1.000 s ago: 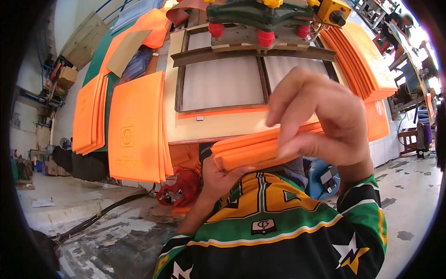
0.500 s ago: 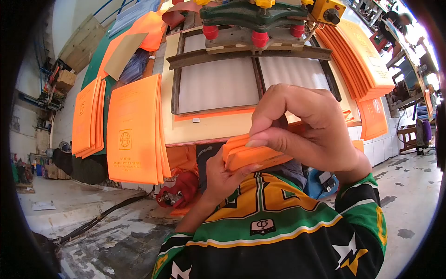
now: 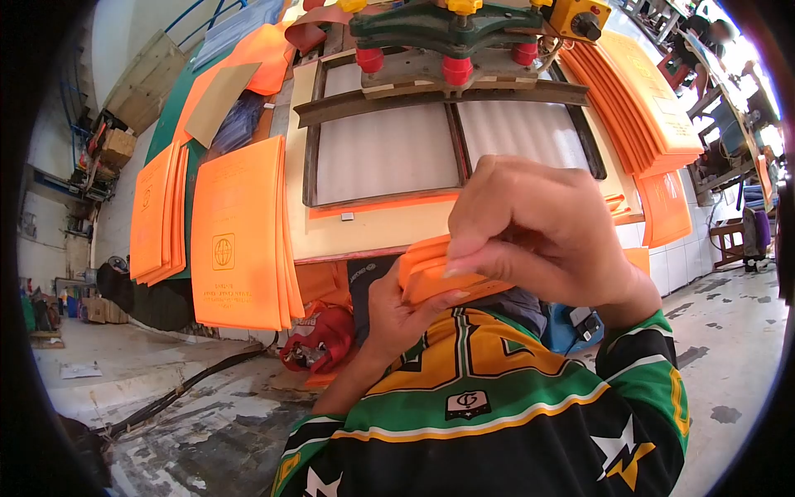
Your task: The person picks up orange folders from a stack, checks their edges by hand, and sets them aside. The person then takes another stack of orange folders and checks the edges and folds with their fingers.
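Near my waist, my left hand (image 3: 402,311) is wrapped round the lower left end of several folded orange covers (image 3: 435,277), its thumb lying along the front. My right hand (image 3: 538,236) is over the same covers, with thumb and index finger pinched on their upper edge near the left end. The right part of the covers is hidden behind this hand. Just beyond lies the machine's cream board (image 3: 377,236), with a dark metal frame (image 3: 381,199) around white panels.
A green press head (image 3: 451,29) with red knobs stands over the frame. Orange covers with a globe emblem (image 3: 240,240) are piled at the left, and a tall orange stack (image 3: 638,108) is at the right. A red bag (image 3: 323,335) hangs below. A person (image 3: 704,37) is at the far right.
My right hand has come down and left from above the covers, and its thumb and index finger have closed on their edge. My left hand keeps its hold. The view has shifted slightly.
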Available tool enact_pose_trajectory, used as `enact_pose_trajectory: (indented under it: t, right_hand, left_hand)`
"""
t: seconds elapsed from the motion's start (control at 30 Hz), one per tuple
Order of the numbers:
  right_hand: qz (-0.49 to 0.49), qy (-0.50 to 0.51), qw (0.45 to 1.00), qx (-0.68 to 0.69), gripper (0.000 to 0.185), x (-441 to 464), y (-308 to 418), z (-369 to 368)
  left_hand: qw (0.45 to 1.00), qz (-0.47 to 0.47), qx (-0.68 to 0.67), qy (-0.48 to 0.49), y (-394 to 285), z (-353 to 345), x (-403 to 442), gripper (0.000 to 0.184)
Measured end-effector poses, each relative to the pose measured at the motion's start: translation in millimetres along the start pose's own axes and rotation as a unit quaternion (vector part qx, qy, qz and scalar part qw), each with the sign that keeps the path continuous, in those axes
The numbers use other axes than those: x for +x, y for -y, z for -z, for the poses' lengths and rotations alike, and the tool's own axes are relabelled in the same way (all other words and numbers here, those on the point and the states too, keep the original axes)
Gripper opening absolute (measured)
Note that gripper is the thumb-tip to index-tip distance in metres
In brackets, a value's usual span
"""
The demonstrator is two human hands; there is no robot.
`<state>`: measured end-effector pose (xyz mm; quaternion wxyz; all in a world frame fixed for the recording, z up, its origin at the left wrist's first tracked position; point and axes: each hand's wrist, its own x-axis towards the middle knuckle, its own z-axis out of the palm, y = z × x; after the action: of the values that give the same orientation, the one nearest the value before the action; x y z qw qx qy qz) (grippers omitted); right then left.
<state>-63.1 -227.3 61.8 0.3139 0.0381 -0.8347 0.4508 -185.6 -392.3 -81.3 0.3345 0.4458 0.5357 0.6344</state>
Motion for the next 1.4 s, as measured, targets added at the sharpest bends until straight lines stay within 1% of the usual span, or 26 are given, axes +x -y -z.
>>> enact_pose_trajectory:
  t: [0.03, 0.1, 0.23, 0.3, 0.33, 0.4, 0.5, 0.6, 0.73, 0.8, 0.93, 1.0, 1.13, 1.23, 1.33, 1.4]
  right_hand:
    - [0.014, 0.002, 1.000, 0.000, 0.011, 0, 0, 0]
    - [0.000, 0.014, 1.000, -0.019, 0.011, 0, 2, 1]
    - [-0.031, 0.023, 0.999, 0.007, 0.010, -1, 4, 4]
    - [-0.070, -0.032, 0.995, 0.056, 0.013, -2, 2, 4]
    - [-0.070, -0.032, 0.995, 0.056, 0.013, -2, 2, 4]
    - [-0.081, -0.012, 0.996, 0.032, 0.013, -3, 4, 4]
    - [-0.095, -0.004, 0.995, 0.036, 0.013, -4, 7, 4]
    - [-0.104, 0.005, 0.994, 0.033, 0.013, -3, 8, 5]
    - [-0.068, -0.003, 0.998, 0.012, 0.011, -3, 4, 2]
    - [-0.054, 0.010, 0.998, 0.002, 0.011, -3, 5, 2]
    - [-0.025, 0.019, 0.999, -0.018, 0.011, -3, 5, 3]
    - [-0.055, -0.017, 0.998, -0.008, 0.014, -4, 6, 4]
    - [-0.071, -0.014, 0.997, -0.009, 0.014, -6, 4, 6]
    - [-0.056, -0.001, 0.998, -0.011, 0.013, -5, 3, 6]
    - [-0.028, -0.032, 0.999, -0.008, 0.013, -4, 1, 1]
    - [-0.025, -0.029, 0.999, -0.004, 0.013, -4, 1, 1]
  left_hand:
    - [1.000, 0.000, 0.000, -0.001, 0, -1, 1, 0.051]
    - [0.999, -0.034, -0.010, -0.011, -1, -4, 4, 0.050]
    - [1.000, -0.005, 0.003, -0.008, 1, -2, 0, 0.050]
    - [1.000, -0.011, 0.025, -0.009, 1, -2, -1, 0.050]
    - [1.000, -0.011, 0.024, -0.009, 2, -2, -1, 0.050]
    - [1.000, -0.020, 0.016, -0.015, 5, -3, -2, 0.050]
    - [1.000, -0.007, 0.020, -0.009, 3, -2, -4, 0.050]
    - [1.000, -0.015, 0.010, -0.007, 6, -2, -3, 0.051]
    - [1.000, -0.001, 0.018, -0.002, 9, -1, -5, 0.049]
    - [0.999, -0.031, 0.021, 0.006, 14, -1, -3, 0.047]
    - [1.000, -0.025, 0.010, -0.005, 11, -3, -2, 0.046]
    - [0.999, -0.033, 0.027, -0.015, 9, -4, -2, 0.046]
    - [0.999, -0.038, 0.034, -0.003, 10, -3, -1, 0.046]
    - [0.999, -0.032, 0.024, 0.001, 8, -3, -1, 0.046]
    - [0.999, -0.038, 0.030, -0.005, 4, -5, 0, 0.045]
    - [0.999, -0.031, 0.023, -0.006, 4, -5, 0, 0.045]
